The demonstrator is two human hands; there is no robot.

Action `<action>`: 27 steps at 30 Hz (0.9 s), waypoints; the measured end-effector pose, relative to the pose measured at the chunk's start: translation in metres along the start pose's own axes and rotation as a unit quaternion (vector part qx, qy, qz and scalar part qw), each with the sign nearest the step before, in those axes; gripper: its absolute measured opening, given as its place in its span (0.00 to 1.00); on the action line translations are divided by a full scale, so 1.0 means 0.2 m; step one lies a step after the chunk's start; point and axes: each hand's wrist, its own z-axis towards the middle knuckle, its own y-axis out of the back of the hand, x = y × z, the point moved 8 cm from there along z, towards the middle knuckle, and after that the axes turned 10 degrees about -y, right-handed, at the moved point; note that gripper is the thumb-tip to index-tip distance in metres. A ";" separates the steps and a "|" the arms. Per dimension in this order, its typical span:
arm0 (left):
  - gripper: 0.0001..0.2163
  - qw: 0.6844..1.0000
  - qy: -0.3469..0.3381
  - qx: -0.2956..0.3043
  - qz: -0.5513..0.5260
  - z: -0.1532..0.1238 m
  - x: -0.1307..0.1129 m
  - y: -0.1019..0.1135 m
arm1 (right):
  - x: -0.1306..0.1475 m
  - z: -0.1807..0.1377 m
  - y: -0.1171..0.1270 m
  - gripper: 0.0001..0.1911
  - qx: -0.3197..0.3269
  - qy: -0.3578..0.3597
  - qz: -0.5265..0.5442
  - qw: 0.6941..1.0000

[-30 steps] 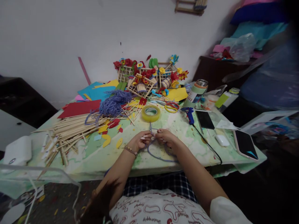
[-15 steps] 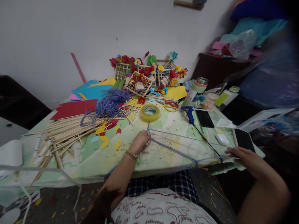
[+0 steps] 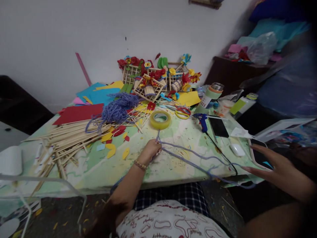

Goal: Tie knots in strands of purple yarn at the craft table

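Note:
My left hand is closed on strands of blue-purple yarn near the middle of the table. A short end of the yarn runs from my fist up toward a roll of clear yellowish tape. Two lengths stretch right from the fist and droop loosely to the table's front edge. At the right, my right hand has its thumb and fingers spread apart. The yarn passes close by one of its fingertips; whether they touch I cannot tell. Behind this hand lies a phone.
A tangled yarn heap and many bamboo sticks lie left. Behind the tape are scissors and stick frames with paper flowers. Right of them are a blue glue gun, another phone, a white mouse and a bottle.
My right hand has opened and moved slightly right, letting go of the yarn. The strands, taut before, have slackened. My left hand stays closed in nearly the same place.

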 end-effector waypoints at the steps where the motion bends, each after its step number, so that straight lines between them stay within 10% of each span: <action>1: 0.06 1.000 -0.001 0.002 0.000 0.00 0.00 0.00 | 0.18 0.05 -0.10 0.34 0.056 0.047 0.033 0.997; 4: 0.07 1.000 -0.007 0.009 -0.001 0.00 -0.01 -0.01 | 0.71 0.13 -0.44 0.21 0.192 0.141 0.174 0.955; 8: 0.07 1.000 -0.014 0.012 -0.006 0.00 -0.01 0.00 | 1.14 0.21 -0.91 0.15 0.219 0.178 0.216 0.935; 11: 0.08 1.000 -0.023 0.009 -0.016 0.01 -0.01 0.00 | 1.21 0.28 -1.14 0.05 0.200 0.143 0.178 0.953; 16: 0.08 0.999 -0.031 0.009 -0.023 0.01 0.00 0.01 | 1.14 0.33 -1.16 0.06 0.206 0.072 0.257 0.942; 21: 0.08 0.999 -0.033 0.014 -0.014 0.01 0.00 0.01 | 1.03 0.21 -1.21 0.10 0.437 -0.113 0.452 0.769; 27: 0.09 0.999 -0.047 0.012 -0.002 0.00 -0.04 0.01 | 1.04 0.09 -1.24 0.11 0.517 -0.248 0.599 0.559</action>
